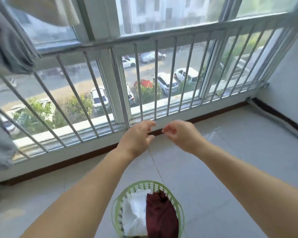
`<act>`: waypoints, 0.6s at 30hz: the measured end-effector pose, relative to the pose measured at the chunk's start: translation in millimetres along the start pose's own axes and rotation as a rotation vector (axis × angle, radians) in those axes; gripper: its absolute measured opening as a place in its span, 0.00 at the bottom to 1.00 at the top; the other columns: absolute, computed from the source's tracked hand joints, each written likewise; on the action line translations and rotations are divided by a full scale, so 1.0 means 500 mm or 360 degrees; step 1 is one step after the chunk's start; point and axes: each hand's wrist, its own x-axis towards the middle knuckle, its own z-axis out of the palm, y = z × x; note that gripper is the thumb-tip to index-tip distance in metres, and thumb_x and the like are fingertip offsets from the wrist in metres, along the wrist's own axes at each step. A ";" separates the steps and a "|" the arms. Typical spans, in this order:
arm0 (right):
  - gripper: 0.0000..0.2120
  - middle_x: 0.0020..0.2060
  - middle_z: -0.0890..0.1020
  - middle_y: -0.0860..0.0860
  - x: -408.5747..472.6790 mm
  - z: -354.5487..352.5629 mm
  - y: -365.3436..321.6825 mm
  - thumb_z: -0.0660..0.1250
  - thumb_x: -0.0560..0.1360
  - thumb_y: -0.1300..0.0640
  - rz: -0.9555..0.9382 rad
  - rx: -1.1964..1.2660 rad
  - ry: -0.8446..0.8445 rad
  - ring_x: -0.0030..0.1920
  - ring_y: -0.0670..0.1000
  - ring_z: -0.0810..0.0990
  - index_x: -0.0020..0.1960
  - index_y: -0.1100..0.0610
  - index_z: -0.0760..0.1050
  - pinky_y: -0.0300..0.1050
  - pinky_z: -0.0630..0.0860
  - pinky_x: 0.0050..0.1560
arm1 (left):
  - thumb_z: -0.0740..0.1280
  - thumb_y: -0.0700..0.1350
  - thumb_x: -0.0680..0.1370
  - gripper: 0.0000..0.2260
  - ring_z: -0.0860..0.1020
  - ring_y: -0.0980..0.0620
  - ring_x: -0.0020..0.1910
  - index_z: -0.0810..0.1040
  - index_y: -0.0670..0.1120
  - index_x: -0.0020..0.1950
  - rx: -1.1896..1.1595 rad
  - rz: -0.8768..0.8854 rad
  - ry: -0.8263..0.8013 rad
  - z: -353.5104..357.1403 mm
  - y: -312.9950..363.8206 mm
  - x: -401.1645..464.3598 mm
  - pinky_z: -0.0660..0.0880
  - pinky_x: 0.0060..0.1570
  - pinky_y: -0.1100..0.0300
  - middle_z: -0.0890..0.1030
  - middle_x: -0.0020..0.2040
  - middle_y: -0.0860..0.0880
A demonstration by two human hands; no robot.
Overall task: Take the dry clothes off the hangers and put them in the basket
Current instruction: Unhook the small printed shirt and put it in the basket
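Loosely curled and holding nothing, both the left hand (138,136) and right hand (181,133) hover above the floor. Below them sits a round green lattice-plastic basket (178,206) — inside, a crumpled white garment (136,213) beside a dark maroon one (161,219).

Daylit balcony: pale glossy tiled floor (230,169), white wall (289,79) at right, metal-barred railing (155,78) before far sliding windows (162,12).

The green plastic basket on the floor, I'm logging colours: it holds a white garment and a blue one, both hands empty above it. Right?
Not quite. In the head view the green plastic basket holds a white garment and a dark red garment, not blue.
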 end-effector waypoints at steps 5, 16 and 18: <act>0.09 0.50 0.80 0.49 -0.017 -0.160 -0.111 0.64 0.77 0.60 -0.0245 0.0038 0.0461 0.44 0.45 0.77 0.56 0.57 0.78 0.36 0.74 0.50 | 0.67 0.39 0.75 0.18 0.79 0.51 0.47 0.72 0.44 0.65 0.0020 0.0323 0.0375 -0.163 0.099 -0.008 0.78 0.53 0.56 0.79 0.55 0.44; 0.12 0.58 0.77 0.49 -0.080 -0.452 -0.339 0.66 0.75 0.58 -0.0702 0.0095 0.1427 0.52 0.47 0.79 0.59 0.53 0.76 0.34 0.71 0.49 | 0.70 0.42 0.74 0.22 0.78 0.53 0.54 0.71 0.49 0.66 0.0343 0.0851 0.1214 -0.424 0.343 -0.048 0.73 0.52 0.67 0.74 0.62 0.50; 0.12 0.60 0.77 0.49 -0.094 -0.489 -0.366 0.66 0.76 0.56 -0.0781 0.0071 0.1556 0.55 0.47 0.79 0.60 0.52 0.75 0.35 0.74 0.52 | 0.70 0.44 0.73 0.22 0.78 0.53 0.55 0.71 0.49 0.67 0.0399 0.0888 0.1306 -0.461 0.381 -0.054 0.68 0.51 0.72 0.74 0.63 0.51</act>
